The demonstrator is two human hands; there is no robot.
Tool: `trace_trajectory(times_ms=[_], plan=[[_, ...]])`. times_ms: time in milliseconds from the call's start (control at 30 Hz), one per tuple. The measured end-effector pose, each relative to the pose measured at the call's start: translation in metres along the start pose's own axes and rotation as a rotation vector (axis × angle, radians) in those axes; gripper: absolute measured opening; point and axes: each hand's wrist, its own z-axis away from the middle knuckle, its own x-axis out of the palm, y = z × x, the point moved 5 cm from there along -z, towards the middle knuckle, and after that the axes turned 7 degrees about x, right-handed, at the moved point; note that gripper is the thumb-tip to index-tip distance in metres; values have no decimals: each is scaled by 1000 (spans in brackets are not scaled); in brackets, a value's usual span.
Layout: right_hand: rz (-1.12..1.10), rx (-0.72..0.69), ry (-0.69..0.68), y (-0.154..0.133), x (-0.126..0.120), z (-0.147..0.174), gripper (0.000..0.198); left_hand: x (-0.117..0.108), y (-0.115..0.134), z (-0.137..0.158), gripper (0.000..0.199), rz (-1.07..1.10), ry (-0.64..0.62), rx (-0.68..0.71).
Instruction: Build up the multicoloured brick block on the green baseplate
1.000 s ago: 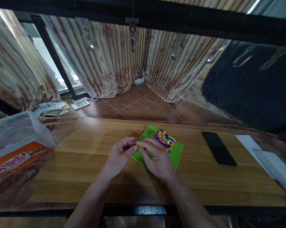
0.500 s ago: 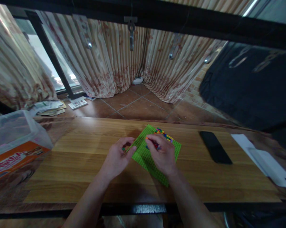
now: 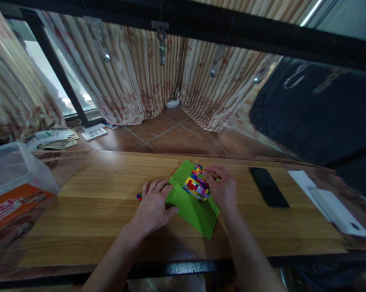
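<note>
A green studded baseplate (image 3: 198, 217) lies at an angle on the wooden table. On it stands a hollow block build (image 3: 196, 188) of many colours, made of small toy bricks. My right hand (image 3: 224, 188) is at the build's right side, thumb and fingers closed at its upper edge on what looks like a small orange brick, mostly covered by the fingers. Over the plate's left corner rests my left hand (image 3: 154, 205), palm down, fingers bent but apart, thumb spread. A few loose bricks (image 3: 139, 196) peek out beside its fingers.
A black phone (image 3: 268, 187) and white flat pieces (image 3: 332, 209) lie to the right. At the far left stands a clear plastic tub (image 3: 39, 170) with an orange label. A dark bar (image 3: 183, 16) with hanging metal clips crosses the top.
My left hand has moved left and lowered to the table and plate edge, its pinch loosened. The right hand has shifted right, uncovering the build. The view has turned slightly right.
</note>
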Motion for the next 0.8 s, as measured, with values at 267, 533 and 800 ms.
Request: trace_trajectory(times_ms=[267, 533, 800], plan=[[-213, 183, -20, 19, 10, -5, 19, -4, 0, -1, 49, 5, -12, -15], [-537, 496, -34, 28, 20, -3, 34, -4, 1, -1, 42, 0, -36, -17], [-589, 472, -47, 26, 21, -7, 36, -4, -1, -1, 38, 7, -18, -18]])
